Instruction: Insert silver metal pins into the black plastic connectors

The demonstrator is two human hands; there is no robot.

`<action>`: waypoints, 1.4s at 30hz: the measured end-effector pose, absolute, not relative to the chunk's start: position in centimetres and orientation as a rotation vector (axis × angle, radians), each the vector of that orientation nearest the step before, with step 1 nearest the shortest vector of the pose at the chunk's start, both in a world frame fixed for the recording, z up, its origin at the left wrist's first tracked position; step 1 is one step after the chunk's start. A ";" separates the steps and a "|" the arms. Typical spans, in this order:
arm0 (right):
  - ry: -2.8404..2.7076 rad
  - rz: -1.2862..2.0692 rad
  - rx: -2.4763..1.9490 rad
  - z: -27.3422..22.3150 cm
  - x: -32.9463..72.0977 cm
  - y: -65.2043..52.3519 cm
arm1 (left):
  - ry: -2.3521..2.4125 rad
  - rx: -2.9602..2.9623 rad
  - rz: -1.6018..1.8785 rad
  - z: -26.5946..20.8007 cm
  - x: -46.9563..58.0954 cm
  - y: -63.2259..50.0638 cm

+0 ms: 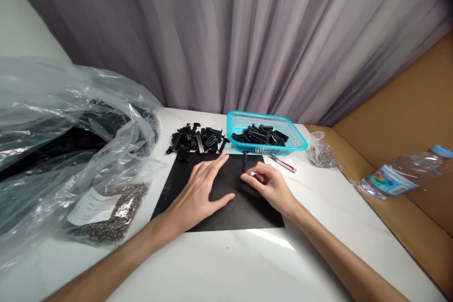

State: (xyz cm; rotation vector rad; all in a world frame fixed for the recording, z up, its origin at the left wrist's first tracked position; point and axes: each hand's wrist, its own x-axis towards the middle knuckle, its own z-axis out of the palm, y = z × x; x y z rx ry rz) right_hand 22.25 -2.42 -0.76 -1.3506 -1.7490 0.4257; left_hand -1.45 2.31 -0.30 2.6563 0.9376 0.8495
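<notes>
A slim black plastic part (pixel 244 162) points away from me over the black mat (pixel 226 217), its near end at the fingertips of my right hand (pixel 271 184). The thumb and fingers of that hand are pinched together on it. A tiny white spot shows between those fingertips, too small to make out. My left hand (pixel 201 186) is over the mat's left side with fingers stretched and thumb apart, holding nothing. Beyond the mat lies a loose pile of black plastic parts (pixel 198 139). To its right, a blue basket (pixel 300 140) contains more such parts.
A pink-handled tool (pixel 286 165) lies right of the mat. Farther right are a small bag of metal pieces (pixel 321 155), a water bottle (pixel 399 177) and cardboard (pixel 406 99). Large clear plastic bags (pixel 116 89) and a labelled bag of small metal pieces (pixel 113 217) crowd the left.
</notes>
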 end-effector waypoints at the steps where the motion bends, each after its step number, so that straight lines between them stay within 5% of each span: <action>1: -1.715 0.329 -1.362 -0.6 23.0 -2.0 | 0.953 2.677 0.857 -0.3 -1.5 2.5; 9: -1.383 -0.347 -1.682 1.1 28.5 1.4 | 1.195 2.769 1.002 -0.3 -2.7 5.1; 16: -1.360 -0.324 -1.656 -0.4 28.2 0.1 | 1.338 2.782 0.975 -0.3 -3.4 6.2; 30: -2.159 -0.179 -1.381 -1.9 21.1 -1.9 | 1.462 2.837 0.652 -1.0 -3.6 6.5; 42: -2.289 -0.215 -1.408 -0.7 18.1 1.2 | 1.430 2.839 0.826 -1.4 -3.2 6.5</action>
